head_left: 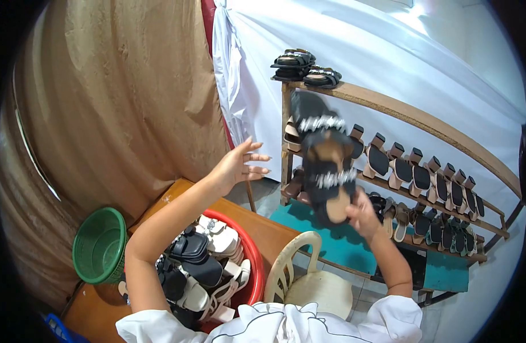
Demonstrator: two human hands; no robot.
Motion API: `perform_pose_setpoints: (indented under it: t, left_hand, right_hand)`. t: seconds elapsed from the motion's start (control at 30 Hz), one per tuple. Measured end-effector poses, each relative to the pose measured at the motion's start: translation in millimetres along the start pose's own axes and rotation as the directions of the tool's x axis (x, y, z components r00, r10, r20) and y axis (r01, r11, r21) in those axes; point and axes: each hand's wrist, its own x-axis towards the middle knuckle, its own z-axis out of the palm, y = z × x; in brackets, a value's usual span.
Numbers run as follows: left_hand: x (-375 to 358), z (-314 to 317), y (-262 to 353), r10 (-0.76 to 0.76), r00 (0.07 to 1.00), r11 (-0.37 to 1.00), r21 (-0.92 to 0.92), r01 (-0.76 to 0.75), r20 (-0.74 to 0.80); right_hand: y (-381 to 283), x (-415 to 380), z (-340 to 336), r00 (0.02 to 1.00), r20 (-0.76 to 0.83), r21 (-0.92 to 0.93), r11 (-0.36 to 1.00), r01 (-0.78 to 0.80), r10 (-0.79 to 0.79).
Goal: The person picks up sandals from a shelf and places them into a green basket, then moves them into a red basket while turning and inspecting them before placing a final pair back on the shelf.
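Observation:
My right hand (363,216) is raised in front of the shoe rack, its fingers closed around the toe end of black sandals (331,178) with sparkling silver straps. They look like a pair, one above the other, and are slightly blurred. My left hand (243,167) is up in the air to the left of the sandals, fingers spread and touching nothing. Below my left forearm, a red basin (252,260) holds a heap of black and white sandals (208,266).
A wooden rack (411,111) carries rows of heeled sandals (401,171), with more black sandals (294,64) on its top. A cream plastic chair (317,288) stands beside the wooden table (268,231). On the left are a green basket (100,246) and a brown curtain (125,86).

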Motion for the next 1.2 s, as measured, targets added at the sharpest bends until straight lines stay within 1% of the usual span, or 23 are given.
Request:
perform_pose_setpoints:
  t: [0.07,0.13,0.2,0.23,0.27,0.37,0.4,0.5,0.53,0.57,0.6,0.67,0.77,0.87,0.93,1.0,1.03,1.13,1.2]
  left_hand:
    - [-5,10,0,-0.019,0.999,0.997,0.076,0.021,-0.036]
    - [-12,17,2,-0.05,0.998,0.992,0.116,0.054,-0.038]
    - [-18,21,6,-0.059,0.997,0.989,0.137,0.065,-0.043]
    - [-21,21,7,-0.051,0.998,0.989,0.135,0.057,-0.045]
    - [-22,22,10,-0.038,0.998,0.99,0.134,0.043,-0.043]
    - [-26,19,14,-0.011,0.998,0.991,0.135,0.02,-0.063]
    - [-28,18,13,-0.001,0.998,0.994,0.11,0.008,-0.057]
    - [-32,11,7,0.012,0.999,0.999,0.045,-0.01,-0.047]
    - [-35,10,4,-0.016,0.999,1.0,0.011,0.016,-0.031]
    - [-38,8,1,-0.043,0.999,0.999,-0.022,0.043,-0.014]
    - [-41,7,-1,-0.071,0.997,0.996,-0.056,0.071,0.004]
    - [-55,9,-2,-0.1,0.994,0.994,-0.046,0.102,0.032]
    - [-77,13,-3,-0.132,0.989,0.99,-0.033,0.134,0.061]
    - [-95,16,-3,-0.127,0.986,0.99,-0.04,0.132,0.105]
    - [-103,17,-3,-0.132,0.984,0.989,-0.049,0.139,0.116]
    - [-109,17,-2,-0.12,0.985,0.991,-0.047,0.126,0.123]
    - [-109,17,-2,-0.117,0.986,0.991,-0.053,0.124,0.118]
    - [-109,14,-2,-0.102,0.989,0.991,-0.072,0.109,0.103]
    - [-107,12,-1,-0.093,0.992,0.992,-0.082,0.1,0.085]
  right_hand:
    - [-25,37,-2,0.982,-0.054,-0.135,0.976,0.173,-0.181]
    - [-48,81,-8,0.959,-0.132,-0.174,0.959,0.226,-0.25]
    - [-73,126,-8,0.966,-0.138,-0.083,0.974,0.211,-0.22]
    - [-80,150,-11,0.956,-0.163,-0.082,0.969,0.231,-0.242]
    - [-86,177,-18,0.945,-0.187,-0.087,0.963,0.257,-0.269]
    - [-93,244,-40,0.931,-0.235,-0.172,0.955,0.242,-0.278]
    - [-94,262,-43,0.926,-0.246,-0.193,0.951,0.243,-0.287]
    - [-96,307,-50,0.918,-0.323,-0.073,0.973,0.219,-0.231]
    - [-94,317,-50,0.914,-0.346,-0.032,0.977,0.212,-0.21]
    - [-91,327,-51,0.902,-0.379,-0.049,0.978,0.203,-0.206]
    - [-92,327,-45,0.89,-0.399,-0.099,0.975,0.197,-0.22]
    - [-91,334,-45,0.881,-0.428,-0.126,0.979,0.162,-0.201]
    - [-88,340,-39,0.867,-0.457,-0.137,0.979,0.151,-0.198]
    - [-82,342,-39,0.877,-0.445,-0.178,0.977,0.115,-0.184]
    - [-79,351,-49,0.866,-0.492,-0.091,0.994,0.053,-0.091]
    - [-85,353,-52,0.867,-0.498,-0.13,0.989,-0.071,-0.003]
    - [-86,351,-49,0.854,-0.52,-0.19,0.977,-0.092,-0.021]
    - [-87,351,-54,0.811,-0.584,-0.358,0.907,-0.22,-0.033]
    - [-84,344,-55,0.811,-0.584,-0.36,0.908,-0.212,-0.042]
